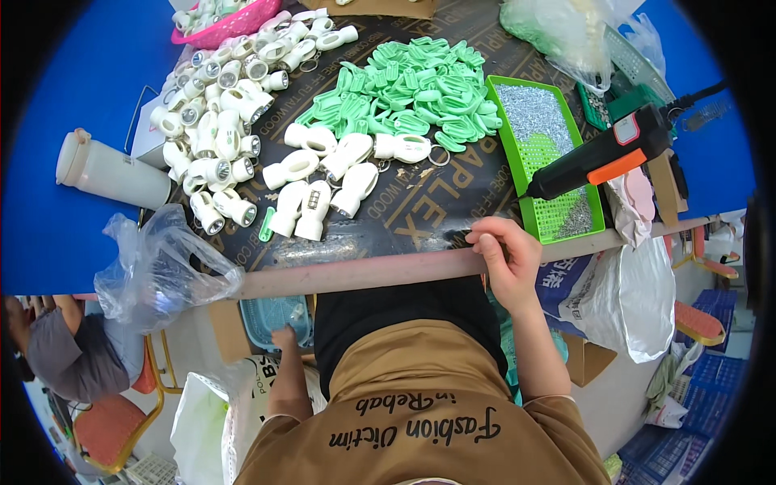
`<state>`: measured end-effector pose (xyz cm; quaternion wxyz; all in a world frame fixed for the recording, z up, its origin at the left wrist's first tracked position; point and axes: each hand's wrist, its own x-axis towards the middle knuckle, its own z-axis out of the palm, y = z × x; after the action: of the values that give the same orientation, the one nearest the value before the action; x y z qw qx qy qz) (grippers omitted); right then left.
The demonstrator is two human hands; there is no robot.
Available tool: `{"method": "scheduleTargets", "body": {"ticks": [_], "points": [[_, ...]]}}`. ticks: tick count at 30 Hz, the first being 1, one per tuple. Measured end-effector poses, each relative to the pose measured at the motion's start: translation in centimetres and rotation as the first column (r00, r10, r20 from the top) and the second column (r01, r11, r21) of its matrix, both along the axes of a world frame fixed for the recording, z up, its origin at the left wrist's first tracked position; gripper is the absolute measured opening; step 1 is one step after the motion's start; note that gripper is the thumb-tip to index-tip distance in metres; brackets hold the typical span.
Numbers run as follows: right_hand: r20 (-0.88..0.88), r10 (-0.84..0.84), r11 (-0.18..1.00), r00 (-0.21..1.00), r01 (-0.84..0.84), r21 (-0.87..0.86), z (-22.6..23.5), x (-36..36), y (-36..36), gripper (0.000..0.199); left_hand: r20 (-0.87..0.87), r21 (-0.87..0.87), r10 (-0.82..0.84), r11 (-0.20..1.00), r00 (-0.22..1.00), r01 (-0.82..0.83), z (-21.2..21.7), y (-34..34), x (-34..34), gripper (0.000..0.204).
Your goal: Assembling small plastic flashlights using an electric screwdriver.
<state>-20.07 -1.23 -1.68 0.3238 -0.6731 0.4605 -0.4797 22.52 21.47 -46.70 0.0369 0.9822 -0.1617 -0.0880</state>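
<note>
Pale lettering repeats across the dark covering of the bench (432, 222). The electric screwdriver (586, 166), black with an orange lever, carries a small red-and-white label. Below the front edge, a white sack (634, 295) at the right bears a printed blue panel, and a pale bag (263, 380) at the left has dark letters. The brown shirt (477, 461) shows 2 lines of dark script, upside down in this view.

The padded front edge (368, 273) runs from a clear plastic bag (170, 271) at its left end to beyond the green tray (558, 214) of small metal parts. Between the near torches and that tray lies a wedge of dark surface, where room to move shows. The screwdriver's tip hangs over the tray's left rim.

The right hand (513, 259) is at the front edge, just left of the tray's near corner, fingers curled and thumb near the forefinger; I cannot tell whether anything is pinched. The left hand (284, 335) is below the edge at a blue basket (257, 319); its grip cannot be told.

About 7 white torches (313, 212) lie left of the right hand, near the front edge. Behind them are green plastic pieces (404, 93); a larger torch heap (228, 139) spreads toward the far left corner.
</note>
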Motion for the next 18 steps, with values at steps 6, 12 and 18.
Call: {"method": "scheduleTargets", "body": {"ticks": [6,12,18], "points": [[-0.039,-0.033,0.999,0.999,0.031,-0.042,0.4,0.1,0.0,0.007,-0.937,0.312,0.274,0.384,-0.216,-0.869,-2.4,1.4,0.4,0.059],[-0.098,-0.021,0.998,0.995,0.015,-0.064,0.4,0.1,0.0,0.007,-0.961,0.256,0.186,0.306,-0.206,-0.917,-1.1,0.3,0.0,0.061],[-0.086,-0.048,0.997,0.995,0.043,-0.059,0.3,0.5,0.0,0.006,-0.942,0.090,0.325,0.006,-0.084,-0.996,0.5,-0.5,1.0,0.050]]}}
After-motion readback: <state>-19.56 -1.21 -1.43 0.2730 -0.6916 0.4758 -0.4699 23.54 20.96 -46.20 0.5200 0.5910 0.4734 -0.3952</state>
